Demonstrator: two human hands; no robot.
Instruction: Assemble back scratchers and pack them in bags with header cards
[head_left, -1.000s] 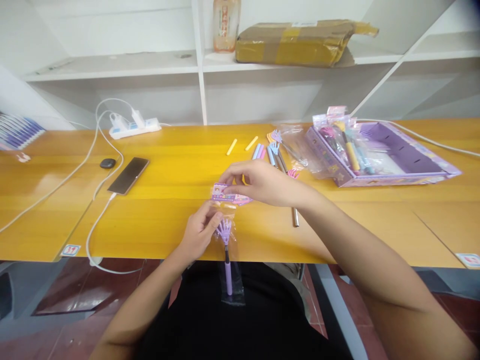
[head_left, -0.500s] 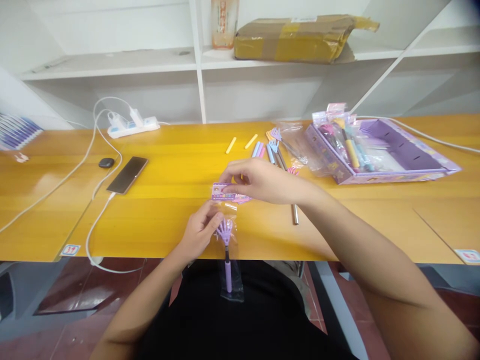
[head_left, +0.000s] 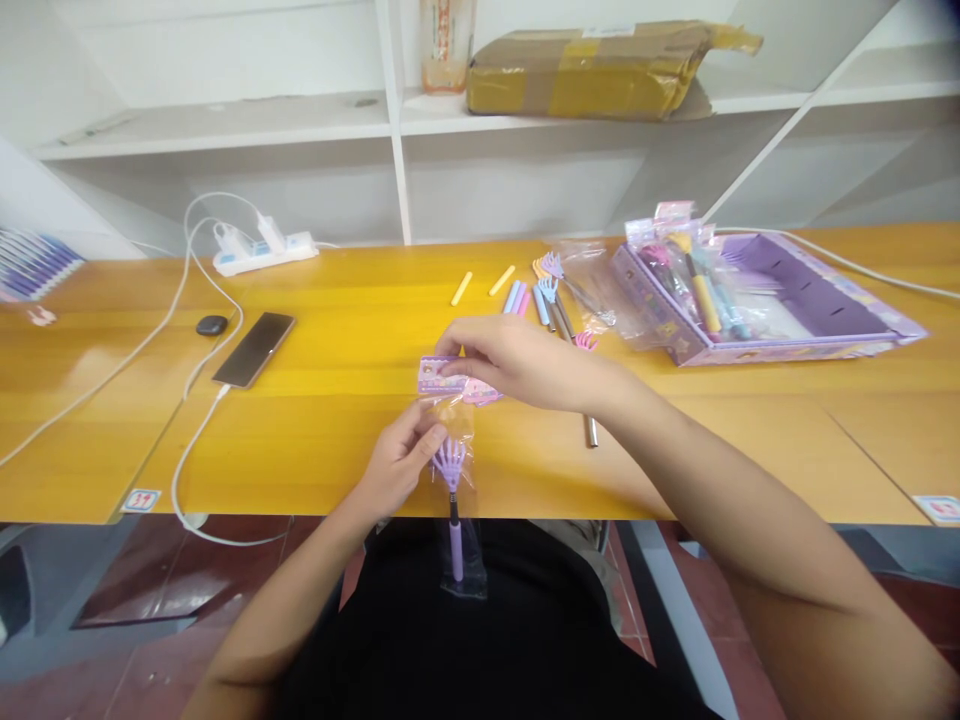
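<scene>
- The left hand's point(head_left: 394, 465) fingers are pinching the clear, crinkly bag point(head_left: 474, 565); the right's point(head_left: 525, 365) are clamping its printed card point(head_left: 430, 373).
- Inside, the claw-headed lilac scratcher point(head_left: 456, 552) is pointing 12-to-6 o'clock, lying at 5 o'clock from the left fingertips, 6 from the right's; the left is sitting nearer.
- Its slim, smooth handle is hanging lowermost.

A person's left hand point(head_left: 400, 455) pinches a clear plastic bag point(head_left: 469, 560) holding a purple hand-shaped scratcher point(head_left: 453, 490); the right hand point(head_left: 510, 360) grips a purple printed cardboard header point(head_left: 441, 374) at the bag's top; on the yellow wooden table point(head_left: 337, 400), two short yellow tubes point(head_left: 481, 284) lie beyond the hands; to the right sits an open purple cardboard tray point(head_left: 810, 300) holding bagged scratchers point(head_left: 701, 285); a dark rectangular phone point(head_left: 254, 349) lies at left, a white cable plugged in.
</scene>
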